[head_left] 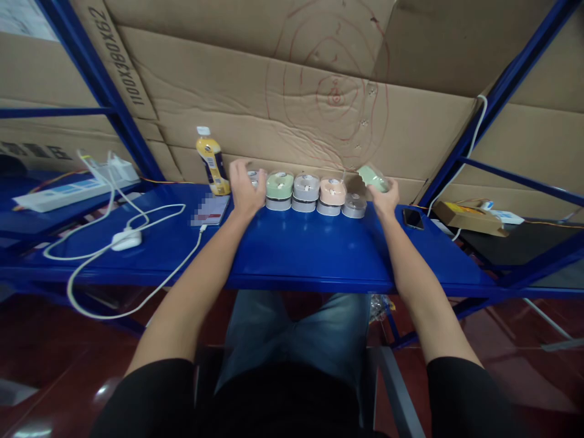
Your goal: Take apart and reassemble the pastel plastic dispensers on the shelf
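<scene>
Small rounded containers stand in a row of two-high stacks at the back of the blue table. On top are a green one (280, 184), a grey one (306, 187) and a peach one (333, 191). At the row's right end a single grey container (354, 205) has nothing stacked on it. My right hand (384, 196) holds a green container (373, 177), tilted, above and to the right of that one. My left hand (247, 187) is curled around the leftmost stack, whose top (253, 177) shows between thumb and fingers; its lower part is hidden.
A yellow bottle (213, 161) and a flat device (210, 210) with a white cable stand left of my left hand. A white charger (126, 239) lies farther left. A phone (413, 218) and an open carton (469, 218) are at right. Cardboard (205, 79) backs the table (314, 255).
</scene>
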`<state>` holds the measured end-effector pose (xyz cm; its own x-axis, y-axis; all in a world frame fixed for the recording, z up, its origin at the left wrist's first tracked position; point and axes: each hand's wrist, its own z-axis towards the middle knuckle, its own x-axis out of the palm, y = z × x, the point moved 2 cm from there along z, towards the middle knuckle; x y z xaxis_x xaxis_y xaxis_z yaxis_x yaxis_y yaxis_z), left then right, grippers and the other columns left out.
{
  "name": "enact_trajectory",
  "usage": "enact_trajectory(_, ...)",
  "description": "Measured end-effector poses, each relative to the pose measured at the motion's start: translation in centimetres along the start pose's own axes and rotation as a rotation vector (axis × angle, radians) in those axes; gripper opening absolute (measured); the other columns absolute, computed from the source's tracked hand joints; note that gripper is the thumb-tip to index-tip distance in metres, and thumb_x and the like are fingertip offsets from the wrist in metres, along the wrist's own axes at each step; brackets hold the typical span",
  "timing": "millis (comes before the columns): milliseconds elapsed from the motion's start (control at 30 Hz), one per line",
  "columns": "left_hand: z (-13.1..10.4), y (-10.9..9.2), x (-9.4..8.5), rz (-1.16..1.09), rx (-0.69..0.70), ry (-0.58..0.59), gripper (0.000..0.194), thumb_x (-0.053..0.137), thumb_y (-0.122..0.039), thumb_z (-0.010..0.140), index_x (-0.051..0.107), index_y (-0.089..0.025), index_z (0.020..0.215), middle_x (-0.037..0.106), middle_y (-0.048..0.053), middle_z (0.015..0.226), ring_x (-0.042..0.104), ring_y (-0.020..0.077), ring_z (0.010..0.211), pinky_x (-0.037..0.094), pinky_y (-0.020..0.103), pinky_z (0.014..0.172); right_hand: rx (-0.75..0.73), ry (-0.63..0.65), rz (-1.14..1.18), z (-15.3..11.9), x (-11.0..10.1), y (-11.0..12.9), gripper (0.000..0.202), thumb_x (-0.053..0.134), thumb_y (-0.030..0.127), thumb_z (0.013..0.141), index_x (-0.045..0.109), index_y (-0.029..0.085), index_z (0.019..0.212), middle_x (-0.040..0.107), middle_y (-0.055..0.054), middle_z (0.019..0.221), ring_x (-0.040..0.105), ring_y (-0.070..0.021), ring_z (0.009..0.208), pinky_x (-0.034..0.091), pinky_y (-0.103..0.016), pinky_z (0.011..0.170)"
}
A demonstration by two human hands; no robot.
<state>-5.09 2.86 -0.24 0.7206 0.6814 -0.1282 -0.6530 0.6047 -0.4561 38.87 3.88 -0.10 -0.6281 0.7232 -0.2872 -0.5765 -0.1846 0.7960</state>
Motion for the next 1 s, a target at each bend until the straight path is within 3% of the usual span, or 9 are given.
enact_trajectory(100, -1.0, -2.3, 1.1, -0.167, 0.034, 0.192, 0.060, 0.077, -0.073, 0.094, 0.065, -0.023, 0.125, 0.070, 0.016, 0.133, 0.066, 0.0354, 0.132, 0.051, 0.059, 0.120, -0.168, 0.155, 0.164, 0.0, -0.8, 1.9, 0.086, 0.076, 0.053, 0.083, 0.051, 0.023, 0.160, 0.067, -0.018, 0.150, 0.066, -0.0402, 0.138, 0.056, -0.064, 0.117)
enact_trajectory(267, -3.6, -3.7, 2.5, -0.630, -0.207, 0.743, 0.096, 0.085, -0.079, 0.079, 0.055, -0.022, 0.149, 0.074, 0.020, 0.137, 0.072, 0.0382, 0.133, 0.058, 0.060, 0.115, -0.396, 0.756, 0.348, -5.2, 0.3, 6.3, 0.093, 0.089, 0.060, 0.072, 0.061, 0.030, 0.155, 0.071, -0.011, 0.152, 0.067, -0.0400, 0.138, 0.054, -0.059, 0.120)
enact_trajectory(367, -4.8, -4.0, 1.7, -0.612, -0.247, 0.936, 0.099, 0.096, -0.064, 0.071, 0.059, -0.023, 0.153, 0.071, 0.020, 0.150, 0.066, 0.0417, 0.145, 0.054, 0.062, 0.121, -0.426, 1.094, 0.331, -8.7, 1.6, 7.4, 0.099, 0.093, 0.057, 0.069, 0.060, 0.029, 0.159, 0.072, -0.011, 0.151, 0.068, -0.0382, 0.139, 0.054, -0.056, 0.121)
enact_trajectory(467, -5.8, -4.4, 0.9, -0.514, -0.197, 1.018, 0.098, 0.101, -0.053, 0.066, 0.063, -0.023, 0.151, 0.068, 0.018, 0.156, 0.064, 0.0422, 0.148, 0.049, 0.063, 0.126, -0.422, 1.277, 0.292, -10.4, 2.6, 6.9, 0.107, 0.096, 0.055, 0.066, 0.056, 0.028, 0.162, 0.070, -0.011, 0.155, 0.066, -0.0364, 0.143, 0.052, -0.053, 0.125)
enact_trajectory(567, -6.9, -4.8, 1.0, -0.429, -0.133, 1.007, 0.104, 0.103, -0.054, 0.062, 0.062, -0.020, 0.152, 0.068, 0.020, 0.156, 0.064, 0.0434, 0.146, 0.048, 0.065, 0.127, -0.473, 1.263, 0.177, -11.0, 3.3, 6.0, 0.114, 0.100, 0.057, 0.062, 0.057, 0.026, 0.162, 0.065, -0.014, 0.161, 0.060, -0.0398, 0.151, 0.046, -0.058, 0.130)
enact_trajectory(700, -8.6, -5.0, 2.1, -0.396, -0.081, 0.963, 0.112, 0.104, -0.058, 0.061, 0.057, -0.019, 0.154, 0.069, 0.020, 0.152, 0.068, 0.0438, 0.140, 0.051, 0.065, 0.123, -0.633, 1.121, 0.024, -12.1, 4.0, 6.1, 0.113, 0.100, 0.065, 0.063, 0.059, 0.026, 0.162, 0.069, -0.016, 0.154, 0.064, -0.0449, 0.144, 0.049, -0.065, 0.125)
enact_trajectory(800, -9.3, -4.8, 2.7, -0.413, -0.075, 0.942, 0.120, 0.104, -0.059, 0.061, 0.051, -0.019, 0.160, 0.067, 0.021, 0.153, 0.067, 0.0444, 0.140, 0.051, 0.065, 0.122, -0.712, 1.058, -0.040, -12.6, 4.0, 6.9, 0.108, 0.097, 0.068, 0.067, 0.062, 0.026, 0.160, 0.073, -0.016, 0.147, 0.068, -0.0444, 0.138, 0.052, -0.064, 0.122)
enact_trajectory(900, -9.4, -4.7, 2.6, -0.402, -0.059, 0.954, 0.130, 0.104, -0.063, 0.059, 0.045, -0.020, 0.167, 0.064, 0.022, 0.155, 0.065, 0.0459, 0.142, 0.052, 0.066, 0.120, -0.692, 1.025, -0.041, -11.7, 3.1, 7.3, 0.106, 0.094, 0.071, 0.069, 0.064, 0.022, 0.158, 0.072, -0.017, 0.151, 0.069, -0.0436, 0.138, 0.053, -0.061, 0.122)
enact_trajectory(1000, -9.2, -5.1, 2.1, -0.358, 0.028, 0.983, 0.110, 0.100, -0.066, 0.067, 0.059, -0.022, 0.160, 0.067, 0.018, 0.148, 0.066, 0.0445, 0.139, 0.051, 0.065, 0.121, -0.621, 0.950, -0.026, -9.7, 1.7, 6.9, 0.101, 0.091, 0.074, 0.072, 0.067, 0.019, 0.154, 0.071, -0.019, 0.154, 0.067, -0.0448, 0.141, 0.052, -0.062, 0.123)
